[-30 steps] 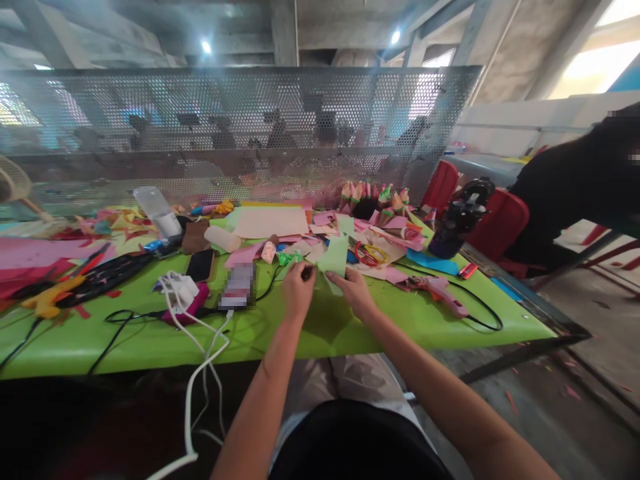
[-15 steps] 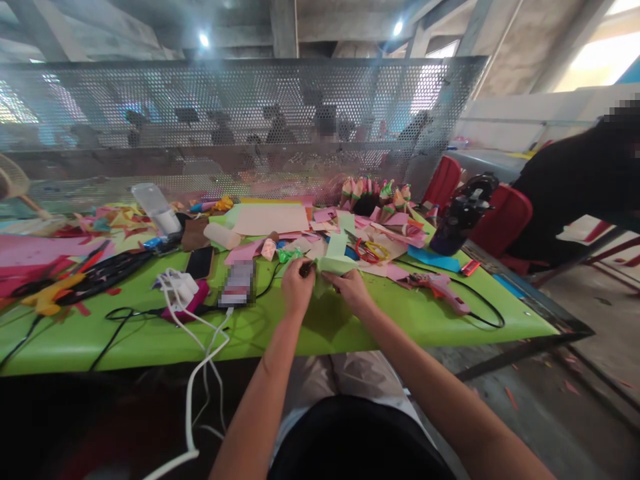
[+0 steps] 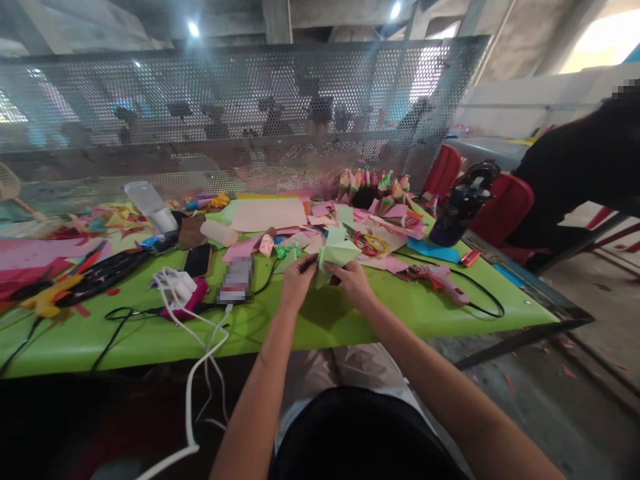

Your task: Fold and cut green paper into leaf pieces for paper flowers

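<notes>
Between my two hands is a folded piece of pale green paper (image 3: 340, 252), held just above the green-covered table (image 3: 400, 303). My left hand (image 3: 299, 277) pinches its left edge. The fingers of my right hand (image 3: 353, 279) are closed on its lower right side, thumb on top. Just beyond lie loose coloured paper sheets (image 3: 270, 215) and a crumpled bit of green wrap (image 3: 289, 251). Red and yellow-handled scissors (image 3: 371, 244) rest on the papers past my right hand.
On the right lies a pink glue gun (image 3: 447, 283) with a black cord, near a dark bottle (image 3: 463, 203). To the left are a phone (image 3: 236, 280), white cables (image 3: 190, 373) and a yellow glue gun (image 3: 50, 293). Paper cones (image 3: 375, 187) stand at the back; a person (image 3: 575, 160) sits at right.
The green paper has turned and opened out to the right between my hands, showing a wider pointed flap. Both hands stay closed on it. The view has shifted slightly.
</notes>
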Tool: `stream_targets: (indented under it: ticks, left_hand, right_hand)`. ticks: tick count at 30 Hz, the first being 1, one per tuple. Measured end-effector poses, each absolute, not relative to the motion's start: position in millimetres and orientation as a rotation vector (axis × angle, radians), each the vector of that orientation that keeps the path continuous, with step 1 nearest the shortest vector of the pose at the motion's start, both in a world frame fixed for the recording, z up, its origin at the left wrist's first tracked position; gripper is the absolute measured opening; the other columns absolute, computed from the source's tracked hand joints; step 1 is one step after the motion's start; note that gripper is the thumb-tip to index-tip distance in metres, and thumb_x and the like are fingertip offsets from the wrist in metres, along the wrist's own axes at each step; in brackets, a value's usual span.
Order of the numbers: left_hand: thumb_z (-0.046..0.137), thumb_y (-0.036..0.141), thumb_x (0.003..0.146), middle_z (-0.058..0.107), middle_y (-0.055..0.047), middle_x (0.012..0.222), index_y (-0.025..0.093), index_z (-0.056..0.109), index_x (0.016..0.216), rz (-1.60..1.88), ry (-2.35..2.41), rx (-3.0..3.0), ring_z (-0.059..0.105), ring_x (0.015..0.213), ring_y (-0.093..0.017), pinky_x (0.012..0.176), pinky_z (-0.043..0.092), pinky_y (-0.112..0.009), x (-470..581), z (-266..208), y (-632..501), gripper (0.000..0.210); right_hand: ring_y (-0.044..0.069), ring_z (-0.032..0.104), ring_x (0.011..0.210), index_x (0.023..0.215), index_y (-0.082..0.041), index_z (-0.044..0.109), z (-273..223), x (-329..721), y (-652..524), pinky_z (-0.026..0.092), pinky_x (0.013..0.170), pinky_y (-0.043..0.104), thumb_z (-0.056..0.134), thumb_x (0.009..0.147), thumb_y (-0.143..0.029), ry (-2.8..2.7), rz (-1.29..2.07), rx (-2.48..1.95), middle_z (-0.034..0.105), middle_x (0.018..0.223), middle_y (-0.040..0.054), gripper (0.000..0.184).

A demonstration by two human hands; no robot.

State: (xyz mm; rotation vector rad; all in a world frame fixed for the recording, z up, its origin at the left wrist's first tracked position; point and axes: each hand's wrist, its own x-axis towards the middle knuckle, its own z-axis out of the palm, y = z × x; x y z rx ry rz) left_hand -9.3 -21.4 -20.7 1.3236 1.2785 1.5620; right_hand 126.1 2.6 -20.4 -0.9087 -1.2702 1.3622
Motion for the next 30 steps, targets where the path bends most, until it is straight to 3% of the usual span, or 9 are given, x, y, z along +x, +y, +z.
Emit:
stream_targets:
  ticks: [15,20,30]
  left_hand:
    - [0.067,0.017,0.068,0.077,-0.005,0.101,0.019,0.074,0.105,1.527,1.212,1.256,0.069,0.099,-0.024,0.092,0.053,-0.039,-11.1,-25.0,-17.9,0.037]
    - [0.066,0.017,0.069,0.076,-0.005,0.103,0.018,0.074,0.105,1.524,1.218,1.266,0.069,0.1,-0.023,0.093,0.053,-0.038,-10.5,-25.1,-17.1,0.037]
    - [0.065,0.023,0.072,0.077,-0.004,0.096,0.019,0.074,0.107,1.447,1.228,1.294,0.069,0.081,-0.019,0.073,0.057,-0.031,-8.6,-17.5,-22.9,0.036]
  right_hand:
    - [0.013,0.05,0.047,0.071,-0.018,0.064,-29.3,127.8,4.9,0.043,0.047,0.025,0.076,0.058,-0.036,-1.328,1.246,-0.943,0.056,0.05,-0.0033,0.025]
    - [0.015,0.053,0.048,0.073,-0.018,0.064,-29.1,126.4,5.0,0.046,0.048,0.027,0.076,0.059,-0.038,-1.316,1.249,-0.942,0.058,0.053,-0.0018,0.027]
    - [0.015,0.055,0.046,0.07,-0.019,0.061,-24.4,124.5,4.6,0.049,0.046,0.028,0.079,0.055,-0.047,-1.256,1.334,-0.906,0.06,0.053,-0.0007,0.037]
